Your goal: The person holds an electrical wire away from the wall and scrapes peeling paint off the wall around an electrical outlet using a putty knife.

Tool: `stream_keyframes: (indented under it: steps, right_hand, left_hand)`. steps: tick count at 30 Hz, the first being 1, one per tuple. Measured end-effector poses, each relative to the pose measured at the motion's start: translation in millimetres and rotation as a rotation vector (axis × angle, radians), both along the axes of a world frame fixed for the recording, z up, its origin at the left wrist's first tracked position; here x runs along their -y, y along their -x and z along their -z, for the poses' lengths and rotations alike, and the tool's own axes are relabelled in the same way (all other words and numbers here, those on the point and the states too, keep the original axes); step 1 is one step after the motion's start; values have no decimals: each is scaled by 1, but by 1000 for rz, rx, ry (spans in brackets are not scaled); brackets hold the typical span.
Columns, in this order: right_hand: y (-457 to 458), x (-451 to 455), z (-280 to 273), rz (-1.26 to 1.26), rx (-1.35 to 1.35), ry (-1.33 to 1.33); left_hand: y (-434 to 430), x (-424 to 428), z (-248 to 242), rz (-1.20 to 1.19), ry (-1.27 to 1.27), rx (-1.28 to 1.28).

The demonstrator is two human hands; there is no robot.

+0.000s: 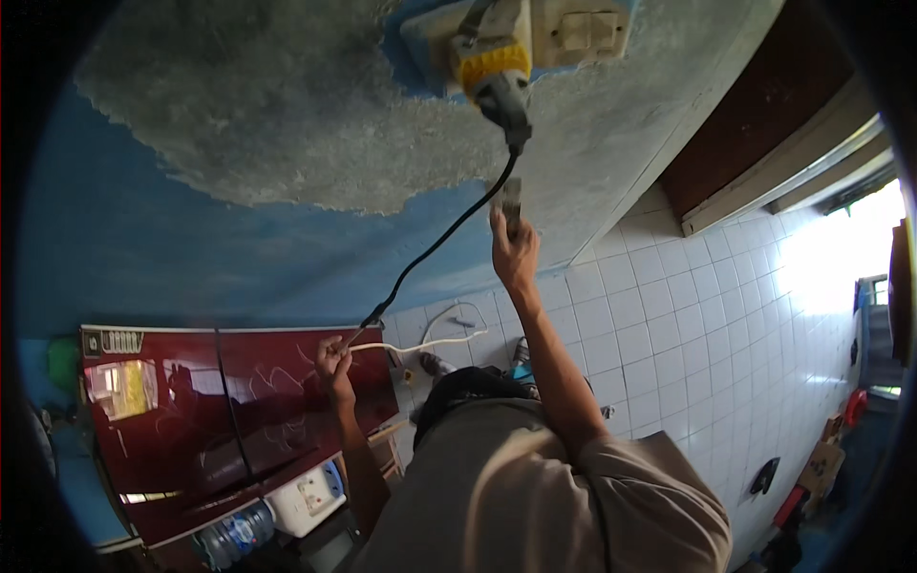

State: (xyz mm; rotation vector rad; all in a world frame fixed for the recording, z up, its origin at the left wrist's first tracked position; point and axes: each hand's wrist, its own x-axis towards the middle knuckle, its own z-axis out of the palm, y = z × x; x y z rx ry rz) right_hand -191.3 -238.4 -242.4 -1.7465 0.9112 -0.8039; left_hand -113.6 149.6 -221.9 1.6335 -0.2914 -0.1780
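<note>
My right hand (514, 247) grips a putty knife or scraper (511, 200), its flat blade lying near the wall where blue paint (451, 204) meets bare grey plaster (301, 157). Out to the left, my left hand (335, 358) holds the dark cord (430, 247) near a joint with a white cable (401, 349). The black cord rises from there to a grey plug in a yellow-ringed adapter (498, 64) at the wall socket. Beside the adapter is a beige light switch plate (589, 32).
A glossy dark red refrigerator (286, 401) stands at left, with a blue water bottle (240, 533) and a white appliance (308, 498) beyond it. White floor tiles (666, 322) spread right of the wall. A wooden door frame (774, 165) is at upper right; a dark object (765, 476) lies on the floor.
</note>
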Motion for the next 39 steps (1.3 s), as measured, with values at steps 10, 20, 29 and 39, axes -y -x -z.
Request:
stream_keyframes:
  steps: [10,20,29,39]
  right_hand:
    - [18,9,0,39,-165,-22]
    - [29,27,-32,32,-300,126]
    - [36,20,-40,-46,-306,191]
    - [28,31,-10,-7,-381,-16]
  left_hand:
    - [4,-13,15,-48,54,26]
    - [-1,5,12,-84,129,34]
    - [-13,22,29,-62,153,-41]
    - [-5,5,26,-66,131,-6]
